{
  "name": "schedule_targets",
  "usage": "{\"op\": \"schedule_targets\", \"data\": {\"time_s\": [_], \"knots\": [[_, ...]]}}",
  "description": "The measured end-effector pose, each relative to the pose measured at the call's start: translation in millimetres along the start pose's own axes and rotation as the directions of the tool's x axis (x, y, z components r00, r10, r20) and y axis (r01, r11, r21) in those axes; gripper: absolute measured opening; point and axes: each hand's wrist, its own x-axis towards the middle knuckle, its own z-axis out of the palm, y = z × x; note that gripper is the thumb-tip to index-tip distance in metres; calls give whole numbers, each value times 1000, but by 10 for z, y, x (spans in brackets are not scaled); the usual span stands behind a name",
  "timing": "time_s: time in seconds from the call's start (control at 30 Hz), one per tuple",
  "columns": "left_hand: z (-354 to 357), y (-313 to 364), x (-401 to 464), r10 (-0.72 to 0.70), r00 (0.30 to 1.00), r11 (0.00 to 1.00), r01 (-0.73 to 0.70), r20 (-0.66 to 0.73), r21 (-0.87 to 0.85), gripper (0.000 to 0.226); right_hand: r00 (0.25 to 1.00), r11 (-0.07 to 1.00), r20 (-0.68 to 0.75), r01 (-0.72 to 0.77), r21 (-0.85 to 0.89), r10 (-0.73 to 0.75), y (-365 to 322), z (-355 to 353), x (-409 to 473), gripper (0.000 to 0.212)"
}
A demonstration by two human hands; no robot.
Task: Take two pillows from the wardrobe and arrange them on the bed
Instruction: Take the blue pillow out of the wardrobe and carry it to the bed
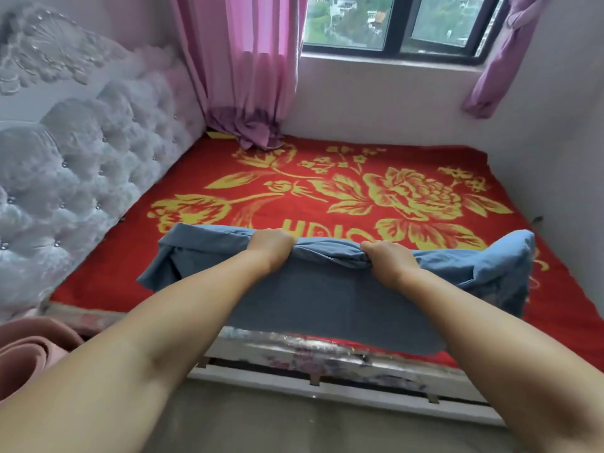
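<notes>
Now both hands, left hand (273, 245) and right hand (389, 259), clench a blue pillow (327, 289) over the red bedspread (327, 197) near the tufted headboard (81, 165).

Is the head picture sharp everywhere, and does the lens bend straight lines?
Head view: soft daylight enters by the window; the window frame and bed edges bow from the wide lens; the tufted headboard looks smeared; both hands' grip on the blue pillow stays clear.

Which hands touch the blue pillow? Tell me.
Touching, both. The head view shows the left hand and right hand with fingers curled into the bunched top edge of the blue pillow above the bed.
</notes>
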Motion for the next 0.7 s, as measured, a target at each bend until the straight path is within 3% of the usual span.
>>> {"op": "schedule_targets", "data": {"time_s": [0.13,0.3,0.7], "knots": [[7,-79,496,-51,999,997,51,2,-53,27,999,998,8,42,-40,-42,254,-60,605,24],[127,-339,1201,-95,994,988,101,59,-115,30,995,996,74,74,-42,-71,417,-67,1409,18],[-67,-848,2701,-45,972,990,75,230,-122,29,980,997,197,2,-73,12,727,-139,2768,23]]}}
